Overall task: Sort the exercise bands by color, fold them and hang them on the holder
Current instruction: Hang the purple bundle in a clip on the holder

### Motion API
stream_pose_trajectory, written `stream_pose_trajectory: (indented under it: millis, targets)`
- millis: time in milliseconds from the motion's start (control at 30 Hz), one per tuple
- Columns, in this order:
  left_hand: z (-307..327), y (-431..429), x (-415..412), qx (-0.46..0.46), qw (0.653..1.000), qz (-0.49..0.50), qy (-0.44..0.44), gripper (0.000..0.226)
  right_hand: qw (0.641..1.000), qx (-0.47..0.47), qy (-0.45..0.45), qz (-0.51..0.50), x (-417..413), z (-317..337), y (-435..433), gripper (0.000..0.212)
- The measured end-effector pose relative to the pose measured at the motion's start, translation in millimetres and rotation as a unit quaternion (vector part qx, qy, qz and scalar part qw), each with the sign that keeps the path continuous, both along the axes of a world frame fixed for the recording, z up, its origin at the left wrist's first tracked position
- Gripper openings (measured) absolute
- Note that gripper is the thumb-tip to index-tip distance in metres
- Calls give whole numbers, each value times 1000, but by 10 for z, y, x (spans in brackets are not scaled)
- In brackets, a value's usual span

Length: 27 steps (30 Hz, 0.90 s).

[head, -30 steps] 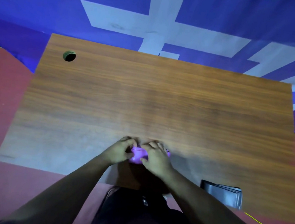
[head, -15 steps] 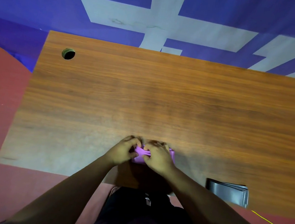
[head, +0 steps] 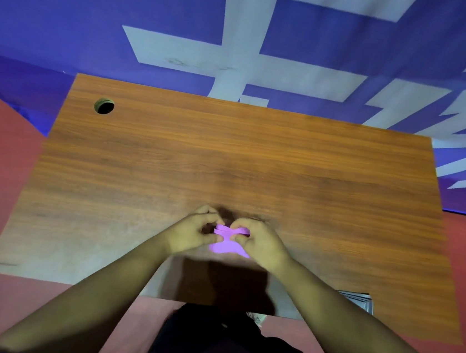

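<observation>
A folded purple exercise band [head: 228,242] is held just above the near middle of the wooden table [head: 227,161]. My left hand [head: 190,234] pinches its left side and my right hand [head: 260,244] pinches its right side, squeezing the middle so the band looks waisted. Stacked edges of the band show at its top. A pile of folded grey bands [head: 361,302] lies near the table's front right edge, partly hidden behind my right forearm. No holder is in view.
A round cable hole [head: 104,106] sits in the table's far left corner. Red floor surrounds the table on the left and right, and a blue and white patterned surface lies beyond its far edge. My dark-clothed legs are below the front edge.
Both hands have lifted slightly and drawn apart, so more of the purple band shows between them. The camera has tilted, shifting the table lower in view.
</observation>
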<state>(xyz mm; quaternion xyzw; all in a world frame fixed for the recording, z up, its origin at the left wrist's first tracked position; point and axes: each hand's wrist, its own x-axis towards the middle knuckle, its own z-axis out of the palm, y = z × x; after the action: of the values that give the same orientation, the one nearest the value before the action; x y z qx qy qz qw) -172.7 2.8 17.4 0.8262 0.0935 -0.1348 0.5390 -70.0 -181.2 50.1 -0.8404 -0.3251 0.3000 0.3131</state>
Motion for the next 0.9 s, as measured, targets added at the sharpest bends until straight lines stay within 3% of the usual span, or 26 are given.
stream_pose_trajectory:
  millis: [267,400,500,700,800,900]
  targets:
    - [1092,-26,616,63,980,-25,-188,19,977,162,-132,-48,452,844,-90,15]
    - [1651,-55,857,106,965,-34,-236,22,954,212,-201,-67,677,1328,-168,12]
    - [2021,-115,1002,81,963,-47,-253,19,941,249,-216,-70,823,1698,-223,11]
    - [2593,-234,1234,-44,984,-25,-170,15,961,233,84,-123,1153,2387,-326,19]
    - [2815,-318,1346,-87,986,-22,-142,21,921,269,237,-156,1293,2605,-371,12]
    - [2950,-359,1423,-128,984,-51,-109,47,893,297,292,-169,1363,2778,-404,13]
